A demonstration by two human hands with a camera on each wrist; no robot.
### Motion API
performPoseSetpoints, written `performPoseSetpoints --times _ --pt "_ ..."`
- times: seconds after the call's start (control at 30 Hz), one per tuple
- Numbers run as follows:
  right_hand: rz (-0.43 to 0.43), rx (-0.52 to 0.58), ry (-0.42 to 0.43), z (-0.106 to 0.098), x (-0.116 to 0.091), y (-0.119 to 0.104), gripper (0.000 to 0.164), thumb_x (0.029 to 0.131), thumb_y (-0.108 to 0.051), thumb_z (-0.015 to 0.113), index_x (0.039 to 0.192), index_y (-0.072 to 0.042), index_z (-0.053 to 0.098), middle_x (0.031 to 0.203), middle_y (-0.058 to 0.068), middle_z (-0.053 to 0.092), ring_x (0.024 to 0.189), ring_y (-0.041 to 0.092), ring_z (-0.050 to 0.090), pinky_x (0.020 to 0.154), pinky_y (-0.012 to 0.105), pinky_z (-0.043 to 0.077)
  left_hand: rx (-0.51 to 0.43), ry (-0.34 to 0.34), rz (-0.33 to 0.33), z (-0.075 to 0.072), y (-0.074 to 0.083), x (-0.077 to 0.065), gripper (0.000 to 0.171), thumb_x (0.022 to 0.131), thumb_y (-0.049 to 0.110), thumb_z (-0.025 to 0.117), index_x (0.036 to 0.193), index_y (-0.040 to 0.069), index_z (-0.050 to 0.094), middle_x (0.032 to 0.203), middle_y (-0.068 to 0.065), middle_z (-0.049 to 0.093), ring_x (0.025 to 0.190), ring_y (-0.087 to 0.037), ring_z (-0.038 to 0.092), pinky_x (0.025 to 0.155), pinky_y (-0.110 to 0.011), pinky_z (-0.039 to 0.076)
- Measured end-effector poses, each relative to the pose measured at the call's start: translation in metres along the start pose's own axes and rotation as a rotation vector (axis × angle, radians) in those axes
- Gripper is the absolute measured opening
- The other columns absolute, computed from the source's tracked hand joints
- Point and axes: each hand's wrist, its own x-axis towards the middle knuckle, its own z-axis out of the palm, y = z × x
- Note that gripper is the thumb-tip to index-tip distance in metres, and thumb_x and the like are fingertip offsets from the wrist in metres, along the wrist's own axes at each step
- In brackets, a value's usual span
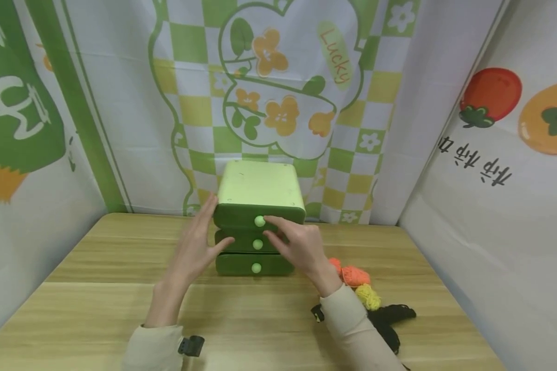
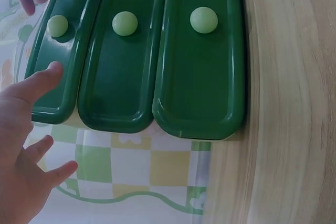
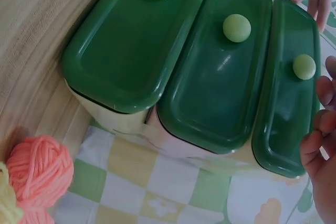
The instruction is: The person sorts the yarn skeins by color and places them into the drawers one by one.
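Note:
A small three-drawer chest with a pale green top and dark green drawer fronts stands on the table, each front with a round pale knob. My right hand is in front of its right half. The forefinger comes right up to the top knob, with the thumb below, but the fingers are not around it. At the chest's left side is my left hand, fingers spread and pointing up. Its thumb reaches across the front of the middle drawer. The bottom drawer shows fully in the left wrist view.
Orange yarn, a yellow yarn ball and black yarn lie on the table by my right forearm. Behind the chest hangs a checked, flowered curtain. Printed cloth walls flank both sides.

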Motion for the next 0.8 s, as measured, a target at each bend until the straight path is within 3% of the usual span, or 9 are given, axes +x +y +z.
performPoseSetpoints --times 0.13,0.47,0.8 --pt "0.017 -0.016 -0.03 0.006 0.001 0.0 0.033 0.089 -0.027 0.075 0.12 -0.015 0.069 0.065 -0.008 0.068 0.049 0.001 0.055 0.038 0.012 0.035 -0.006 -0.033 0.0 0.0 0.002 0.001 0.1 0.086 0.028 0.078 0.16 0.013 0.013 0.167 -0.012 0.014 0.149 -0.041 0.024 0.12 -0.063 0.026" --pt "0.056 -0.033 -0.084 0.015 0.002 0.0 0.04 0.091 -0.028 0.073 0.128 -0.018 0.064 0.063 -0.009 0.063 0.046 0.001 0.047 0.038 0.013 0.028 -0.015 -0.01 0.037 0.002 0.003 0.001 0.098 0.086 0.025 0.078 0.16 0.011 0.015 0.166 -0.013 0.017 0.149 -0.039 0.026 0.121 -0.061 0.028" --pt "0.133 -0.032 -0.064 0.023 0.001 -0.003 0.03 0.092 -0.021 0.073 0.122 -0.021 0.069 0.073 -0.008 0.069 0.054 0.002 0.056 0.038 0.014 0.032 -0.034 -0.015 0.009 0.003 0.003 0.001 0.094 0.088 0.027 0.076 0.16 0.013 0.017 0.167 -0.01 0.018 0.15 -0.037 0.024 0.122 -0.062 0.025"
